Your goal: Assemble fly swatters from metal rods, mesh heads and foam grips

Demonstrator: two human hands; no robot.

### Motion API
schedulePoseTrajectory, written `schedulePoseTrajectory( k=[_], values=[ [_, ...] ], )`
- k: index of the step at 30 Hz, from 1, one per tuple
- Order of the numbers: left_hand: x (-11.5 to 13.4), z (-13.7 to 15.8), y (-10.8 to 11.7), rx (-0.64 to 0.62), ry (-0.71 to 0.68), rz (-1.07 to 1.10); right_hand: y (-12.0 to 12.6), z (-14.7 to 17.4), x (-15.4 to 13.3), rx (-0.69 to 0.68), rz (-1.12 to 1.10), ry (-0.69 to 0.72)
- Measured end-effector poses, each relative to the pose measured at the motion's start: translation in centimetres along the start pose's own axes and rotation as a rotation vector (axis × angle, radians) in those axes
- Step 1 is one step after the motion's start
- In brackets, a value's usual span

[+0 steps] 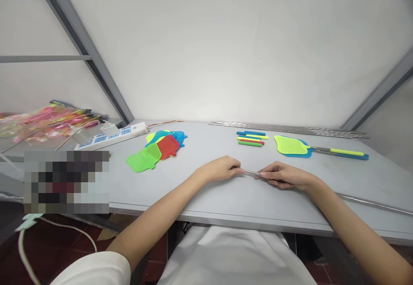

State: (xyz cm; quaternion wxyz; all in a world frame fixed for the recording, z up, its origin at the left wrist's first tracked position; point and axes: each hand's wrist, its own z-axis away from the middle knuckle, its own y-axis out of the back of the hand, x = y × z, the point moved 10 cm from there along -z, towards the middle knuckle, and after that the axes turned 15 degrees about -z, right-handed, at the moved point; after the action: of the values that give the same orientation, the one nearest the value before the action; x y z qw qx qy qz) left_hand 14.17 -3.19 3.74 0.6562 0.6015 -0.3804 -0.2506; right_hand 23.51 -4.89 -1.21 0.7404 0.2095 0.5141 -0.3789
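A thin silvery metal rod [251, 173] lies low over the tabletop between my two hands. My left hand [222, 168] is closed around its left end, with the fingers curled down. My right hand [285, 175] pinches the same rod a short way to the right, thumb on top. Beyond my right forearm a shiny rod [374, 201] continues in line with it to the right edge; the forearm hides the part between. Farther back lie several coloured handle tubes [251, 139]. Loose fly swatter heads, among them a green one [145, 158] and a red one [168, 146], overlap on the left.
Two fly swatters with handles, a yellow one [292, 145] over a blue one [351, 157], lie at right. A bundle of metal rods [287, 128] runs along the wall. At left are a white power strip [112, 138], cables and a plastic-wrapped pile [48, 119].
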Motion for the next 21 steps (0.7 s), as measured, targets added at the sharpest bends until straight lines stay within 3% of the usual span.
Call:
schedulePoseTrajectory(
  k=[8, 21],
  values=[
    [-2.1, 0.4, 0.2, -0.024, 0.071, 0.043, 0.6, -0.2, 0.3, 0.041, -0.029, 0.004],
    [-0.4, 0.1, 0.1, 0.061, 0.028, 0.055, 0.4, 0.4, 0.0, 0.034, 0.041, 0.011]
  ],
)
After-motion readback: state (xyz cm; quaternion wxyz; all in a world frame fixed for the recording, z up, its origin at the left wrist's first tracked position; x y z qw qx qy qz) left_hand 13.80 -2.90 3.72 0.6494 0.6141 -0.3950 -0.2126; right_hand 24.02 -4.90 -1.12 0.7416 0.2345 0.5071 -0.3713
